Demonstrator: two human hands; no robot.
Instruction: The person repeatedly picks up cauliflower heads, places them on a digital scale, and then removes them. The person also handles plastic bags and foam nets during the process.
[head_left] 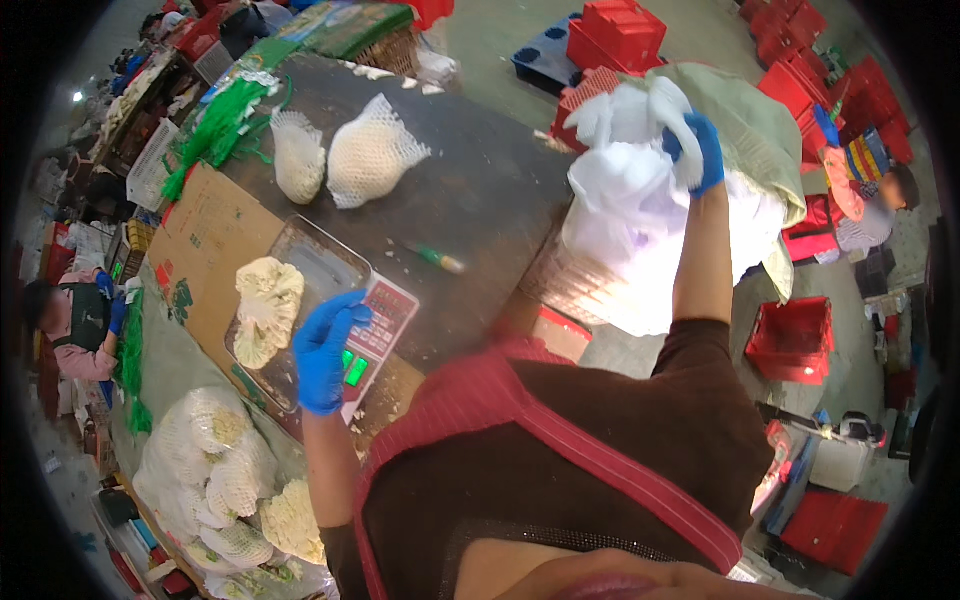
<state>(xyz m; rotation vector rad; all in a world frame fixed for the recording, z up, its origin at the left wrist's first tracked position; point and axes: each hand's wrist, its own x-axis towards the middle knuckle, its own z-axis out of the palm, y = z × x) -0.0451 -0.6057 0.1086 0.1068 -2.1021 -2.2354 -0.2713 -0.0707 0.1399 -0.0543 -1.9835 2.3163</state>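
Note:
My right hand (703, 155), in a blue glove, is closed on a white foam net sleeve (668, 105) above a pile of white foam sleeves in a bag-lined basket (580, 285). My left hand (325, 350), also blue-gloved, hovers loosely open beside the scale's panel (385, 325), with nothing seen in it. A bare cauliflower head (268, 305) lies on the scale's metal tray (318, 255), just left of that hand. Two foam-sleeved heads (372, 152) (298, 158) rest farther back on the dark table. A green-handled knife (437, 258) lies right of the scale.
A clear bag (205, 470) of sleeved cauliflowers stands at the near left, with a bare cauliflower (295, 520) beside it. Green netting (215, 135) lies at the table's far left. Red crates (792, 338) stand on the floor at right. Another person (80, 325) works at far left.

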